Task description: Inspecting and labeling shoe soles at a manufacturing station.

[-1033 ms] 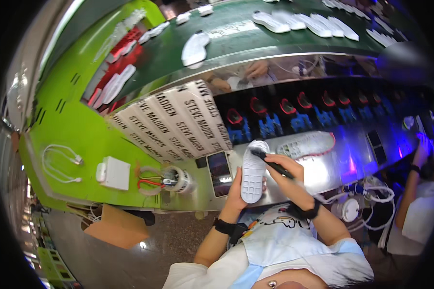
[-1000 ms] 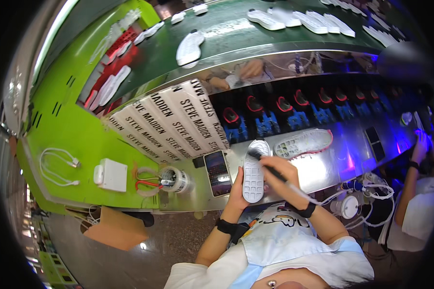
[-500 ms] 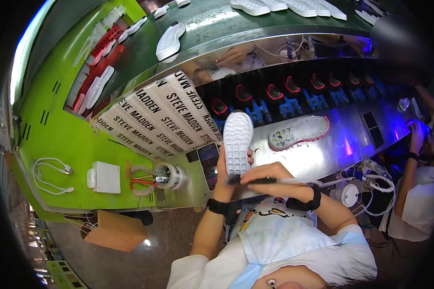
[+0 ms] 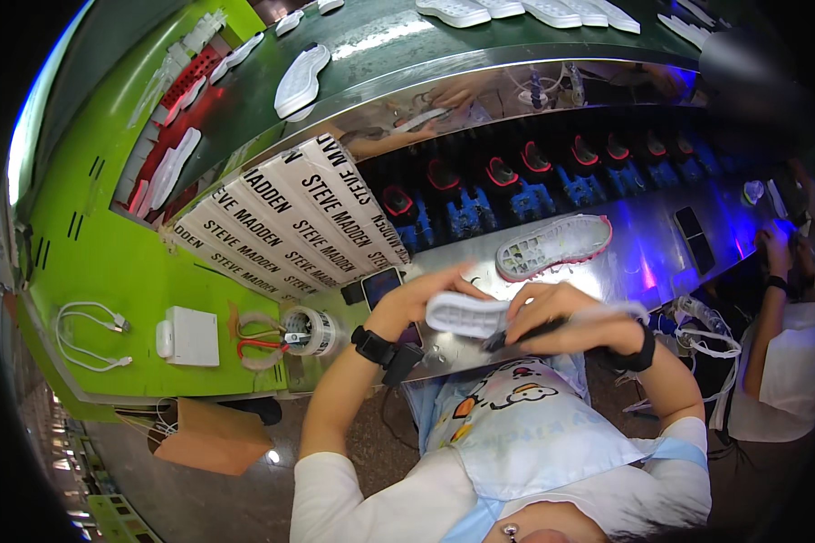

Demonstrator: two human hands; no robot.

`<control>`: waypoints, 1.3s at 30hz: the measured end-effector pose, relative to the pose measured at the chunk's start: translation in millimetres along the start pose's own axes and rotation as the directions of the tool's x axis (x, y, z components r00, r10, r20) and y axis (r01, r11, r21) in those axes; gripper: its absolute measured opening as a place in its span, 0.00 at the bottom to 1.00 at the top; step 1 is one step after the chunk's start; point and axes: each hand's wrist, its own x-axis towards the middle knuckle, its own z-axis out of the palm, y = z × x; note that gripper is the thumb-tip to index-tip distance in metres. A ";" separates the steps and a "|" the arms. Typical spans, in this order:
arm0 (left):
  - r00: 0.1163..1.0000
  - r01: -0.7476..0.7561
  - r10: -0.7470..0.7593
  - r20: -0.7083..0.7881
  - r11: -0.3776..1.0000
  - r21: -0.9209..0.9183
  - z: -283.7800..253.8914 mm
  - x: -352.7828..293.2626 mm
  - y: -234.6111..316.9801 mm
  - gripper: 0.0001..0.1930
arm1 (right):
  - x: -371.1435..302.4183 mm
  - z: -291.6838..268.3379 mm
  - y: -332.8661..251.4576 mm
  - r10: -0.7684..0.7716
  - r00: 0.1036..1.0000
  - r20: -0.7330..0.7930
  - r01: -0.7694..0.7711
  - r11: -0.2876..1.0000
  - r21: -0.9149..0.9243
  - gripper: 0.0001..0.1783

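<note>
The white sole [image 4: 457, 314] is up off the metal tabletop [image 4: 643, 226], between the 2 hands, its right end hidden by fingers. The left grip [image 4: 421, 294] is at its left end, fingers partly spread with at least 1 pointing outward; how firmly it holds, I cannot tell. The right grip [image 4: 561, 319] is curled closed round the dark brush [image 4: 495, 343], its fingers bent over the sole's right end; whether they also pinch it is unclear.

The sole could slip or tip if the loose-looking left fingers carry most of it. The brush head sits just under the sole's near edge, so a small wrist turn might smear a face or rim unevenly. The pale hose [image 4: 611, 313], blurred by the right wrist, could snag if it pulls.

Just beyond the sole lies the red-edged shoe [image 4: 552, 248], the nearest thing a dropped piece could knock. A phone [image 4: 382, 288] lies close by the left hand, partly behind it, with the striped box [image 4: 303, 231] standing beyond and limiting reach that way. Behind the shoe, a row of dark shoes [image 4: 503, 172] blocks the far side. Scissors [image 4: 264, 346] sit well left.
</note>
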 end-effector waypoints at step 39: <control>0.829 -0.547 0.545 -0.127 0.837 0.022 93.8 -53.5 9.8 0.18 | 19.2 6.7 -19.1 -0.160 0.986 -0.037 0.156 0.984 -0.080 0.07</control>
